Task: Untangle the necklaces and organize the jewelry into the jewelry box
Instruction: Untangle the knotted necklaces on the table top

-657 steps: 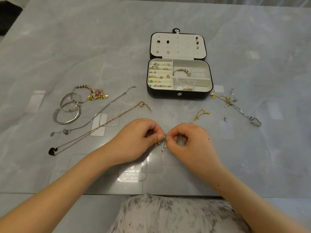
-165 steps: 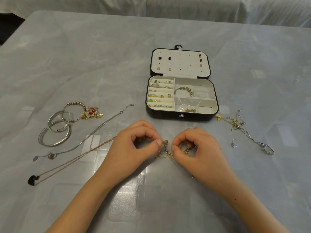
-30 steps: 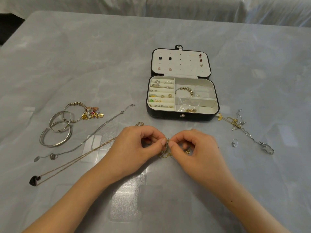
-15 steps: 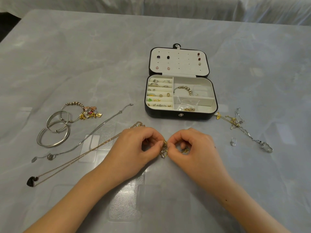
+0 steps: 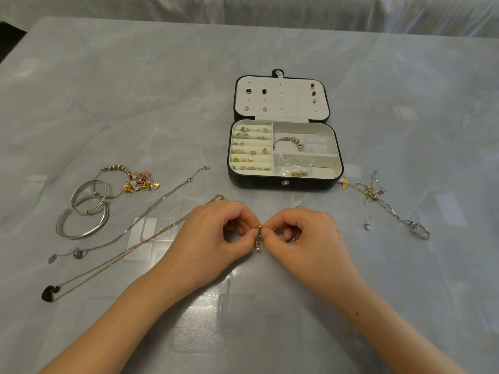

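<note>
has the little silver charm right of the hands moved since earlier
No. The silver charm keeps its place near the right corner of the jewelry box.

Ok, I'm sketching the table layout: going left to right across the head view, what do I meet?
Silver bangles → left hand → pinched chain → right hand → tangled chains. The jewelry box overlaps the hands, so it's left out.
</note>
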`<state>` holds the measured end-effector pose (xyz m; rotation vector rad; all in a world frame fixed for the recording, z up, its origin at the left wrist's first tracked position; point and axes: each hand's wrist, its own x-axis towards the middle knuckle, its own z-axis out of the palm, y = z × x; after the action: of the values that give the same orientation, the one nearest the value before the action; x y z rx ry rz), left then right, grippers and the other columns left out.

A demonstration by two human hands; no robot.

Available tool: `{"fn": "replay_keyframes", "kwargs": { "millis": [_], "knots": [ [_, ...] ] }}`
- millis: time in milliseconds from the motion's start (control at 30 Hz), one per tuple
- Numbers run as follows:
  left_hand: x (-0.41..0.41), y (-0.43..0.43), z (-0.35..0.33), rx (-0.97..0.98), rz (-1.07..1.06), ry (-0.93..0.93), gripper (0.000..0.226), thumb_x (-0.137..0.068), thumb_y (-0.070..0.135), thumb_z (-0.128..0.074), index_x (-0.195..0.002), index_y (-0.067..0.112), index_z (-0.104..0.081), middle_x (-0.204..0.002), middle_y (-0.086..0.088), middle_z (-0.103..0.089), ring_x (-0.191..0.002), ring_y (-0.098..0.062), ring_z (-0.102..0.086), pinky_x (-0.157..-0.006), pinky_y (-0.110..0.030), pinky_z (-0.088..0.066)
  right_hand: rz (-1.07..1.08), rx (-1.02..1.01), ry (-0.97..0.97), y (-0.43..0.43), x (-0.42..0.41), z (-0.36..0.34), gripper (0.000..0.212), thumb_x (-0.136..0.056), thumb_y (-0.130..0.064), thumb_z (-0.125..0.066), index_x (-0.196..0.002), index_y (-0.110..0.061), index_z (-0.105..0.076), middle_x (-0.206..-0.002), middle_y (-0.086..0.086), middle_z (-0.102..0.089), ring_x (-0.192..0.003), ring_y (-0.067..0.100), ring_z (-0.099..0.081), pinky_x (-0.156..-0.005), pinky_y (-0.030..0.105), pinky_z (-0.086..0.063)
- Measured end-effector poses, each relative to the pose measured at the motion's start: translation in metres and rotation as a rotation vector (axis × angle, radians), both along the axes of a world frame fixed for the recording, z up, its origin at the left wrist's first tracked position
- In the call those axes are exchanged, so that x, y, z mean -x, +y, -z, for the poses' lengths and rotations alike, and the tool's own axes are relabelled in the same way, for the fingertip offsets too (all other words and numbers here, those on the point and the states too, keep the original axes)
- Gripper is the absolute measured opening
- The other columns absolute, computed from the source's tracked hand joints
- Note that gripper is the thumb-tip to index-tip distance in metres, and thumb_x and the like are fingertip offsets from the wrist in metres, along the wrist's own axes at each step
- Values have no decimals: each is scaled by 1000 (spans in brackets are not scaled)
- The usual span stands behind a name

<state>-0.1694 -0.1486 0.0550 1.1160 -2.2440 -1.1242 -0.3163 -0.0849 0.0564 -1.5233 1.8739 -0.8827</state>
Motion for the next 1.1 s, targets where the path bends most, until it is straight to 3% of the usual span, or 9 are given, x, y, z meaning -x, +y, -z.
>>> {"fn": "replay_keyframes", "kwargs": {
  "millis": [133, 267, 467, 633, 800, 933, 1100],
  "knots": [
    [-2, 0, 1, -2, 8, 1, 5, -72, 25, -68, -76, 24, -70, -77, 15, -66, -75, -6, -62, -66, -17, -48, 26, 10, -23, 0, 0, 2, 12, -72, -16, -70, -63, -23, -68, -63, -27, -54, -69, 5, -49, -59, 10, -28],
    [-2, 1, 0, -70, -80, 47, 12, -74, 9, -74, -72, 20, -70, -70, 13, -67, -70, -5, -62, -62, -10, -45, 57, 2, -42, 0, 1, 2, 10, -71, -13, -68, -62, -18, -67, -60, -28, -54, -66, 4, -48, -58, 9, -31],
    [-4, -1, -2, -175, -117, 91, 12, -74, 7, -72, -71, 19, -68, -67, 8, -66, -63, -4, -58, -60, -12, -45, 102, -16, -106, 1, 3, 3, 19, -72, -8, -67, -59, -21, -62, -51, -21, -51, -54, 4, -45, -52, 10, -34],
    [-5, -3, -2, -270, -96, 162, 6, -69, 25, -67, -74, 28, -68, -80, 0, -69, -72, -23, -59, -69, -33, -49, 79, -18, -76, 1, 2, 3, 24, -74, -13, -65, -58, -29, -56, -62, -28, -54, -64, 4, -47, -56, 10, -29],
    [-4, -4, -5, -345, -124, 201, 13, -72, 15, -76, -71, 25, -67, -78, -5, -70, -79, -37, -58, -74, -48, -49, 46, -10, -46, 0, 1, 4, 16, -75, -14, -64, -64, -25, -61, -70, -32, -54, -73, 5, -48, -62, 11, -36],
    [-4, -6, -6, -358, -132, 203, 6, -66, 24, -70, -71, 25, -66, -78, -5, -69, -78, -37, -57, -74, -48, -49, 37, 12, -75, 0, 0, 6, 4, -73, -26, -59, -74, -31, -60, -70, -18, -60, -74, 7, -49, -66, 14, -38],
    [-3, -4, -9, -384, -160, 233, 20, -68, 13, -76, -79, 27, -66, -73, 1, -69, -68, -23, -53, -68, -40, -46, 35, 42, -37, 0, -2, 7, 18, -73, -34, -55, -88, -32, -65, -67, -21, -60, -79, 6, -50, -70, 12, -38]
  ]
}}
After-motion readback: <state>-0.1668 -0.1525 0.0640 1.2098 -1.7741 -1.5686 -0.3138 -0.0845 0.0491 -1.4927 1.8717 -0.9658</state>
